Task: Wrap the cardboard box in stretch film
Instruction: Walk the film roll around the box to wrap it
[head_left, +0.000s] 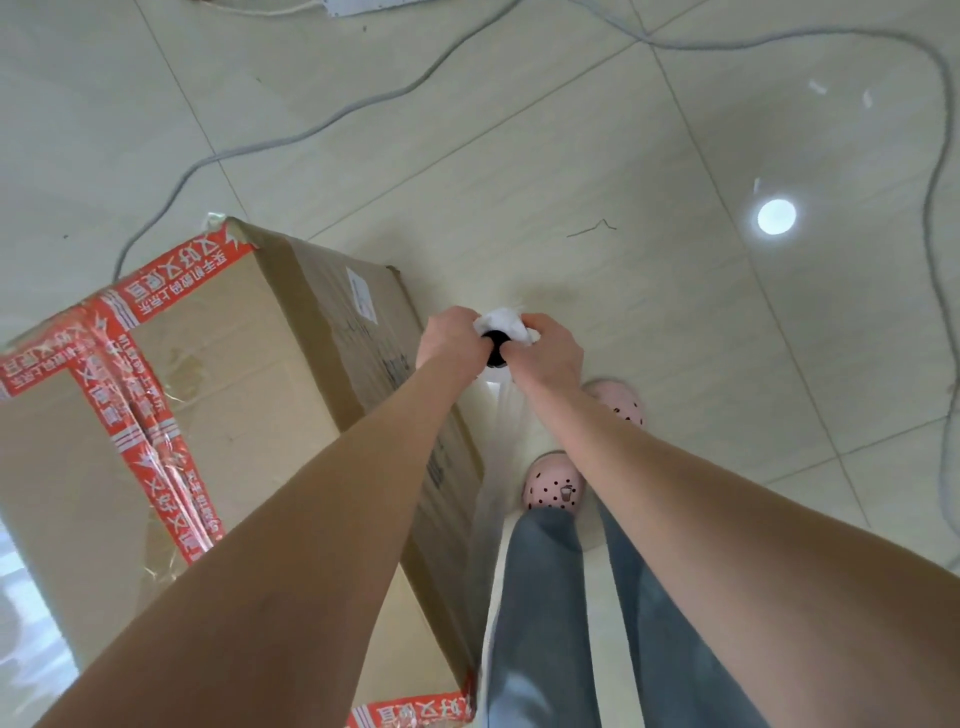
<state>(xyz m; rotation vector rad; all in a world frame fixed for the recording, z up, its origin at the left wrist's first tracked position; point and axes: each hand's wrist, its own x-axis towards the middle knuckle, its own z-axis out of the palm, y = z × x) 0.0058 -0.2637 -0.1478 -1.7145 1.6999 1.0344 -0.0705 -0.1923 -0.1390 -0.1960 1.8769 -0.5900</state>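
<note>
A large cardboard box (218, 374) sealed with red printed tape stands on the floor at the left. Just beyond its right side I hold a roll of stretch film (500, 332) upright, seen end-on with its dark core. My left hand (451, 338) grips the roll's left side and my right hand (551, 349) grips its right side. A clear sheet of film (493, 499) runs from the roll down along the box's right face toward its near corner.
A grey cable (363, 98) snakes across the tiled floor behind and to the right of the box. My legs in grey trousers and pink shoes (553, 486) stand right of the box. A lamp's reflection (775, 215) glares on the tiles.
</note>
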